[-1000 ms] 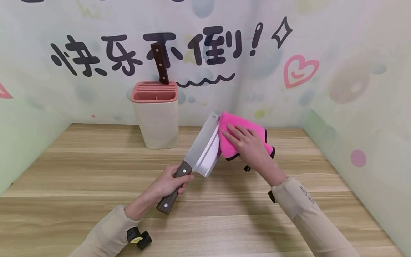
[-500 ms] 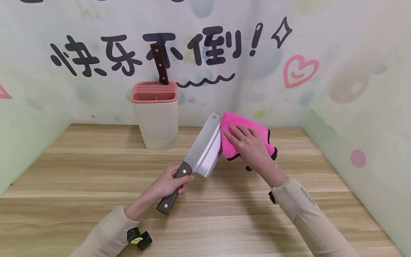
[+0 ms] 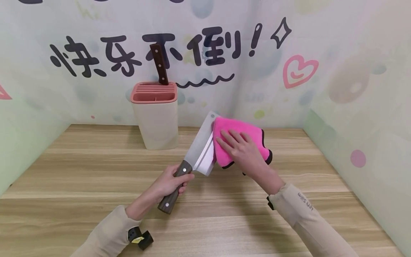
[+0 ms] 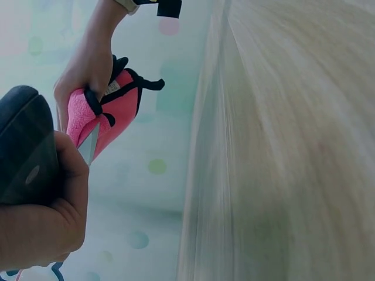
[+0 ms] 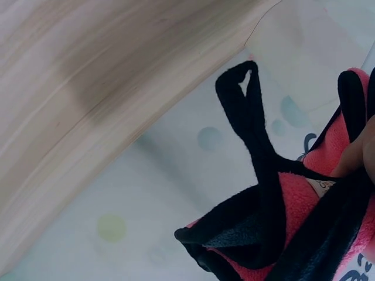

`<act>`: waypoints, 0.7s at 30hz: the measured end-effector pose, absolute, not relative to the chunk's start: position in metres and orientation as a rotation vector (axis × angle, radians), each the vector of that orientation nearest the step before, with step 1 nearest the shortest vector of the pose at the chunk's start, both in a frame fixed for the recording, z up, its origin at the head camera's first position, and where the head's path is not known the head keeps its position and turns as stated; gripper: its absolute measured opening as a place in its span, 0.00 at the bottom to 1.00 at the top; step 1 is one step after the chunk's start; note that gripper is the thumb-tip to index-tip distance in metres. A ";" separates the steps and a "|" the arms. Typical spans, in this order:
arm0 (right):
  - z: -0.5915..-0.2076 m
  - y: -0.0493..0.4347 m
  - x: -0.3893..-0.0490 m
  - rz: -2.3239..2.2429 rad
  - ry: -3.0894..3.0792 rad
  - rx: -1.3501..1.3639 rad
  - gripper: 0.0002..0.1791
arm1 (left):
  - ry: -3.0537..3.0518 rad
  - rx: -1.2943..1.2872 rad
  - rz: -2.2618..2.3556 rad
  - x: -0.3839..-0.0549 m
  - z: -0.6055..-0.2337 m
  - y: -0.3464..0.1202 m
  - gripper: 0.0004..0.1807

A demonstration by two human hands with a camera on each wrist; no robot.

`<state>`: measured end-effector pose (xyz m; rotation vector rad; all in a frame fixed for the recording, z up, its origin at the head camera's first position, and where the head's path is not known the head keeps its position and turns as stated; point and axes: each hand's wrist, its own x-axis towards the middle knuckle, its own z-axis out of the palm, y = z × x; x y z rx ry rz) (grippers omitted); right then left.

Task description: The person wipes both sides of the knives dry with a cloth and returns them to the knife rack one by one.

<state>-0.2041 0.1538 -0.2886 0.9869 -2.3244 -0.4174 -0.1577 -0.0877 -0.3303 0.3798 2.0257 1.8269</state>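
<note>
My left hand (image 3: 170,182) grips the dark wooden handle (image 3: 177,192) of a cleaver (image 3: 199,144), its blade slanting up and to the right above the table. A folded pink cloth (image 3: 237,130) with black trim wraps the blade's right-hand edge. My right hand (image 3: 240,150) holds this cloth, fingers spread across its front and thumb behind. The left wrist view shows the cloth (image 4: 120,114) folded on both sides of the blade (image 4: 89,143). In the right wrist view a black loop (image 5: 243,105) dangles from the cloth, and the blade is hidden.
A cream knife block (image 3: 156,125) with a pink slotted top stands at the back left of the wooden table (image 3: 96,178). One brown-handled knife (image 3: 159,64) stands in it. A printed wall sheet (image 3: 257,89) rises behind, with side walls left and right.
The right hand and the cloth shift slightly right at first, then move left and down over the blade, covering more of it. The left hand and cleaver stay nearly still.
</note>
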 end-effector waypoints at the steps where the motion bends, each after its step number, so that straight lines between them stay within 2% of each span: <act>1: -0.289 0.153 -0.203 -0.418 -2.312 0.995 0.35 | 2.023 0.370 1.828 -0.158 -0.330 -0.087 0.09; 21: -0.300 0.135 -0.181 -0.488 -2.134 1.155 0.33 | 2.026 0.297 1.871 -0.160 -0.329 -0.086 0.11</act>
